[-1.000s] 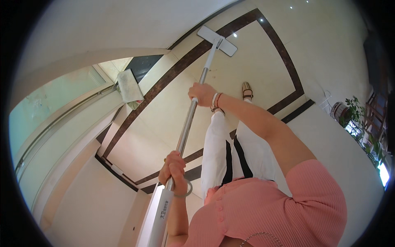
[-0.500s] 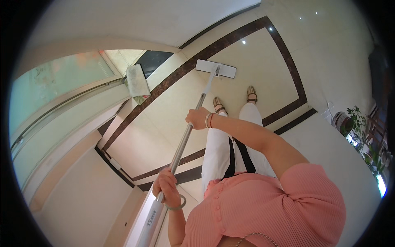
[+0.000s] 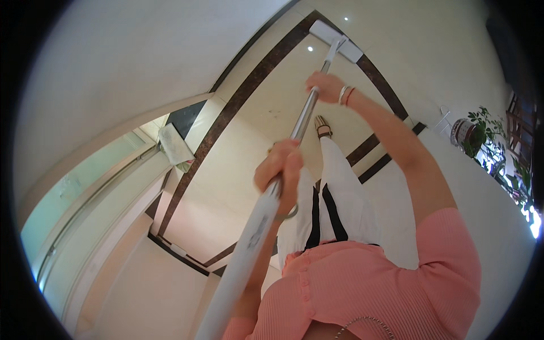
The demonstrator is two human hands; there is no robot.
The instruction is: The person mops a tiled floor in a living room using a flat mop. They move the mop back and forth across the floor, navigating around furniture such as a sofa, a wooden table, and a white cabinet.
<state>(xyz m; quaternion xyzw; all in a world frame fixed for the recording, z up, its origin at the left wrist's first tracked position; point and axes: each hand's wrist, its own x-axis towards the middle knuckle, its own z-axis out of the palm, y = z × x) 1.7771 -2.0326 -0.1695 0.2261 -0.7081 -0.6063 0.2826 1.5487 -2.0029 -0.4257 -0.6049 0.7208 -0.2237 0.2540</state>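
A flat mop reaches away from me across the floor, its white flat head (image 3: 322, 32) lying at the far corner of the dark tile border. My right hand (image 3: 327, 89), with a white bracelet and a red one at the wrist, is wrapped round the upper part of the silver pole (image 3: 306, 111) as seen, nearer the head. Lower down, my left hand (image 3: 279, 171) grips the pole beside its thick white handle (image 3: 238, 266). That hand is slightly blurred, and a green bangle partly shows behind it.
At the left, a folded pale cloth (image 3: 176, 144) lies by the doorway next to a frosted glass sliding door (image 3: 76, 190). White walls rise at the left and right. A potted plant (image 3: 469, 136) stands at the right. One shoe (image 3: 323, 127) shows on the tiles.
The mop head has slid away and to the right, over to the border's far corner. Both hands have moved forward and right with the pole, still gripping it.
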